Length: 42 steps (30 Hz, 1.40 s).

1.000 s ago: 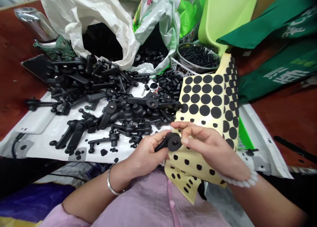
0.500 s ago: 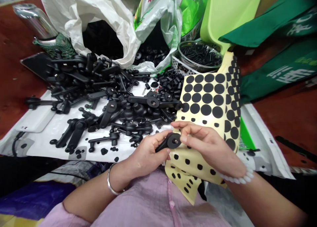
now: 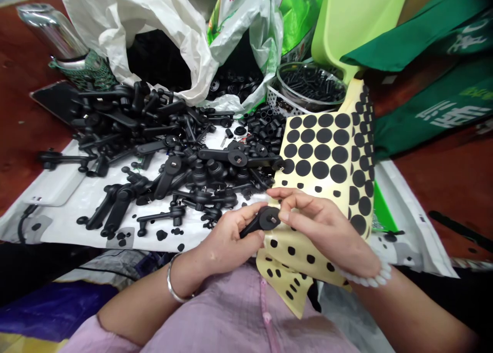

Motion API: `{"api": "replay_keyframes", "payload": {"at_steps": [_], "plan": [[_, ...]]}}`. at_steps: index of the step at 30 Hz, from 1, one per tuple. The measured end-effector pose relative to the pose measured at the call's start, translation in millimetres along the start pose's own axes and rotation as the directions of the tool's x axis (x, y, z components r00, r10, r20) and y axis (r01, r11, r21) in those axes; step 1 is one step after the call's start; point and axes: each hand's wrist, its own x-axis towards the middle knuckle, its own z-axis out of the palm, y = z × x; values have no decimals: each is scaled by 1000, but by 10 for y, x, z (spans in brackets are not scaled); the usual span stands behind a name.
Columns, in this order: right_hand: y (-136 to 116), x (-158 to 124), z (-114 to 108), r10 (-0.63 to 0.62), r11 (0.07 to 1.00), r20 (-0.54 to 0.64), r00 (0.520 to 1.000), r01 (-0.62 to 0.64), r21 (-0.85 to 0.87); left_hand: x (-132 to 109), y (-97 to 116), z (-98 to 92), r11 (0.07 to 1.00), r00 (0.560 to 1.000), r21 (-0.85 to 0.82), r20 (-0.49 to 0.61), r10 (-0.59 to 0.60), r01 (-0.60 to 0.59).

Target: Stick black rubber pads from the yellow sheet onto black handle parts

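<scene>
My left hand [image 3: 233,240] is closed around a black plastic arm with a round disc end [image 3: 269,219]. The disc faces up and has a small pale slot in its middle. At the disc's right edge, the thumb and forefinger of my right hand [image 3: 321,224] are pinched together, touching the rim. Whether a thin piece is also between those fingertips I cannot tell. Under both hands lies a yellow backing sheet [image 3: 319,188] with rows of black round stickers and smaller black dots. Its lower end hangs over the table edge towards my lap.
A heap of black plastic arms [image 3: 162,137] covers the table's left and middle. Behind it stand a white sack [image 3: 196,44], a second plastic bag [image 3: 265,50] and a metal bowl of black screws [image 3: 311,86]. A steel flask [image 3: 54,32] stands at the far left.
Both hands stay almost in place. The black plastic arm has shifted very slightly to the left, and the right fingertips remain at the disc's rim.
</scene>
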Motion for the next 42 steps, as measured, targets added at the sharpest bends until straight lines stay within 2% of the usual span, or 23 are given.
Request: {"api": "replay_keyframes", "payload": {"at_steps": [5, 9, 14, 20, 26, 36, 39, 42], "plan": [[-3, 6, 20, 11, 1000, 3, 1000, -11, -20, 13, 2, 1, 994, 988, 34, -115, -101, 105], [1, 13, 32, 11, 1000, -1, 1000, -11, -26, 23, -38, -9, 989, 981, 75, -159, -115, 129], [7, 30, 57, -47, 996, -37, 998, 44, -77, 31, -25, -13, 987, 982, 93, -153, -113, 128], [23, 17, 101, -142, 978, -96, 985, 125, -167, 17, -38, -19, 998, 996, 48, -90, -25, 29], [-19, -58, 113, -307, 897, -43, 951, 274, -348, 6, -73, -30, 997, 994, 71, -109, -24, 32], [66, 20, 99, -244, 921, -94, 965, 201, -333, 18, -39, -37, 998, 996, 44, -80, -31, 35], [59, 10, 116, -289, 878, -99, 952, 223, -423, 25, -69, -43, 997, 995, 70, -101, -18, 25], [57, 0, 114, -401, 775, -156, 903, 244, -584, 36, -75, -40, 997, 988, 76, -154, -17, 29]]}}
